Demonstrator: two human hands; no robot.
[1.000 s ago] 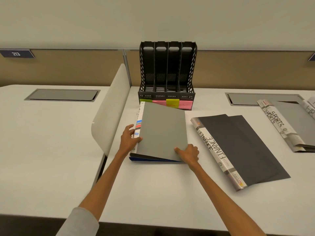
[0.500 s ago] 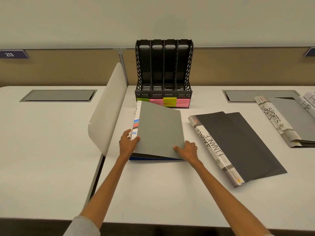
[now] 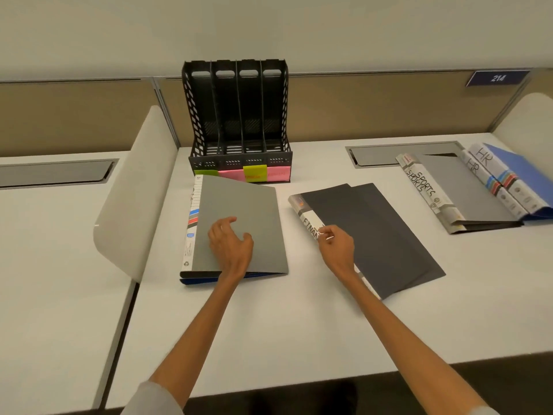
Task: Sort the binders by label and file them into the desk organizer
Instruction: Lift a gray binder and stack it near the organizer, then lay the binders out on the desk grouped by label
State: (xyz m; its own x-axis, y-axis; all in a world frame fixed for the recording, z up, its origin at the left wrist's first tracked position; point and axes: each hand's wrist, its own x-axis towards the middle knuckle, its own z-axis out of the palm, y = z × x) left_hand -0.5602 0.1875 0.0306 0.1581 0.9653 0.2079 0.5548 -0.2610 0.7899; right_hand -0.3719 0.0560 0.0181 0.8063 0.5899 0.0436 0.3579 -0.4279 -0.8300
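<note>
Four slots stand empty in the black desk organizer at the back of the table, with coloured sticky labels fixed along its front edge; their wording is too small to be read. No binder has been filed yet, so the task is judged to be at its start.

The grey binder lies flat just in front of the organizer, its striped spine to the left and its long axis running toward the slots. The left hand is held over its lower cover, fingers spread and curled, nothing grasped.

The FINANCE binder lies to the right, its long axis slanting from far-left to near-right, with the labelled spine on its left edge. The right hand is laid on that spine, fingertips pinched at the label; whether the spine is actually gripped cannot be told. This binder is nearer to the right hand, and it is judged to be the next one lifted; it would have to be turned upright and swung left toward the organizer.

The SPORTS binder and the HR binders lie well apart at the far right.
</note>
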